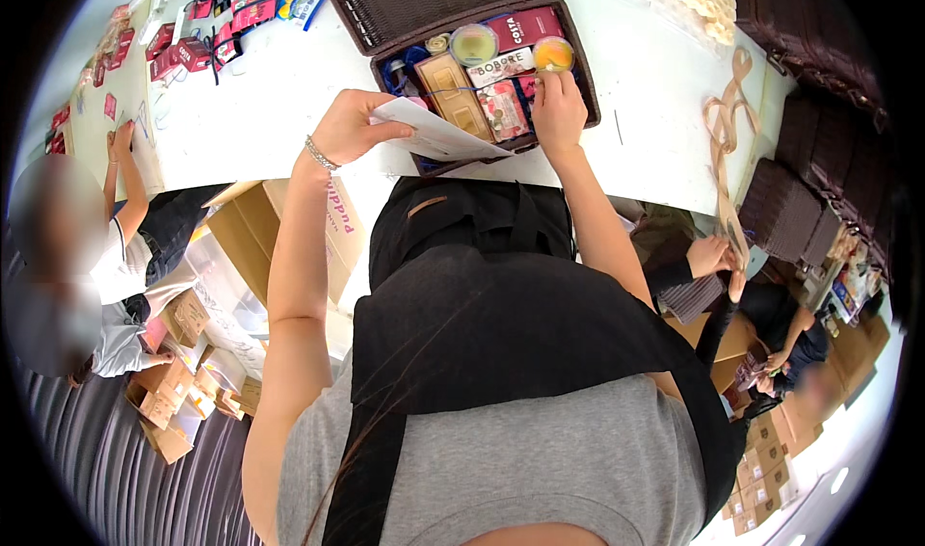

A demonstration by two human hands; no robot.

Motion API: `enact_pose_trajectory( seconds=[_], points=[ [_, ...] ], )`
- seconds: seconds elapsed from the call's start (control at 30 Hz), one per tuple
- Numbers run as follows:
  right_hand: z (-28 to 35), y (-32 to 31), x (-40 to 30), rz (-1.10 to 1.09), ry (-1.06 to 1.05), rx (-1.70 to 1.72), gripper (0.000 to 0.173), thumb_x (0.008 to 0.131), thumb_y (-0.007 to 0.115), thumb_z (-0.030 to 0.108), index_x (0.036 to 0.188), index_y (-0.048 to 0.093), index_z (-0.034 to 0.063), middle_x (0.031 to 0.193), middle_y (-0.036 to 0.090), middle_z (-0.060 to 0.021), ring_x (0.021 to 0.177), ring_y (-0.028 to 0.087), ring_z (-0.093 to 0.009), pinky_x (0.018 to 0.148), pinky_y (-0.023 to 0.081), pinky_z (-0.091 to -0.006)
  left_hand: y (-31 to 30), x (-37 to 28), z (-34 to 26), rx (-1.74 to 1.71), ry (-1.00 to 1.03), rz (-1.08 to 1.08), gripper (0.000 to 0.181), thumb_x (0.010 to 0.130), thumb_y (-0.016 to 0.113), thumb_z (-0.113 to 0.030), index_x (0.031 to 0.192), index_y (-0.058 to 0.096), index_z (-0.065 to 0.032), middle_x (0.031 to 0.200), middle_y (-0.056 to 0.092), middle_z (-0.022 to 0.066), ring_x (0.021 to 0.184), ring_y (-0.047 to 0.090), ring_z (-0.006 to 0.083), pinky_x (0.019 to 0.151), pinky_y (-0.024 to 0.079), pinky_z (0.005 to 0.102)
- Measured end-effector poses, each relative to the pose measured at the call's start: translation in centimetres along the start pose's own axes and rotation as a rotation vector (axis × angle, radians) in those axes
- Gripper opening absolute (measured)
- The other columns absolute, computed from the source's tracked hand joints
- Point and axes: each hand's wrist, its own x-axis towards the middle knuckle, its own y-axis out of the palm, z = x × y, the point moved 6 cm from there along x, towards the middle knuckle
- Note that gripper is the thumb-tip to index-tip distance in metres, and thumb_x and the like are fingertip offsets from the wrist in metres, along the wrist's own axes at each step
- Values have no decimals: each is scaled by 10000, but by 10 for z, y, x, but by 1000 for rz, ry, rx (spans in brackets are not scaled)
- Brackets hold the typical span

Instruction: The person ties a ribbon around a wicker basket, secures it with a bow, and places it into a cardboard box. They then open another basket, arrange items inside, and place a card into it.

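My left hand [354, 128] holds a white sheet of paper or card [441, 128] between thumb and fingers, over the near left part of a dark brown woven gift box [594, 105]. My right hand [561, 112] is inside the box's right side, fingertips at the near rim of a round clear-lidded cup with orange contents [553, 51]; whether it grips the cup is unclear. Around it lie a pale green cup [474, 44], a gold box [452, 94], a white carton [498, 69], a pink floral packet [504, 110] and a red carton [526, 27]. The paper hides the front left corner.
The box's lid [441, 0] leans open at the back. Red cartons and packets [191, 54] crowd the white table's [253, 127] left. Beige ribbon [723, 134] runs off its right edge to another person's hands [715, 260]. Stacked dark cases [824, 156] stand right; an open cardboard box [246, 235] is below left.
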Motion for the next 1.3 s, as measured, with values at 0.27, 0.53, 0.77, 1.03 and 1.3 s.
enact_pose_trajectory(
  seconds=[0.27, 0.53, 0.77, 1.03, 1.3],
  points=[
    [7, 32, 0, 119, -164, -144, 156, 715, 598, 129, 869, 589, 112, 840, 542, -75, 742, 592, -251, 570, 496, -354, -7, -4, 8, 144, 127, -36, 240, 699, 744, -168, 883, 676, -30, 724, 650, 132, 615, 616, 196, 609, 483, 296],
    [23, 30, 5, 176, -187, -101, 229, 716, 591, 81, 939, 619, 118, 836, 547, -60, 717, 588, -243, 564, 488, -341, -3, 28, -5, 312, 292, -13, 321, 706, 701, -256, 954, 654, -57, 800, 632, 178, 755, 621, 307, 685, 477, 364],
    [23, 30, 7, 207, -164, -46, 147, 780, 567, 85, 922, 607, 85, 841, 567, -77, 708, 591, -273, 574, 489, -358, 24, 112, 25, 544, 240, 182, 300, 662, 634, -188, 927, 643, -49, 874, 640, 190, 845, 607, 356, 753, 483, 397],
    [22, 27, 7, 205, -164, -25, 181, 765, 583, 91, 942, 611, 110, 839, 577, -71, 720, 592, -271, 588, 481, -357, 30, 146, 54, 808, 52, 227, 303, 668, 673, -230, 912, 660, -50, 928, 647, 179, 894, 620, 335, 795, 494, 395],
    [16, 31, 5, 227, -144, 17, 162, 804, 566, 120, 960, 606, 106, 872, 584, -96, 744, 593, -305, 617, 482, -389, 33, 130, 47, 814, -16, 184, 316, 669, 702, -174, 942, 647, -23, 961, 648, 177, 917, 623, 328, 800, 499, 388]
  ],
)
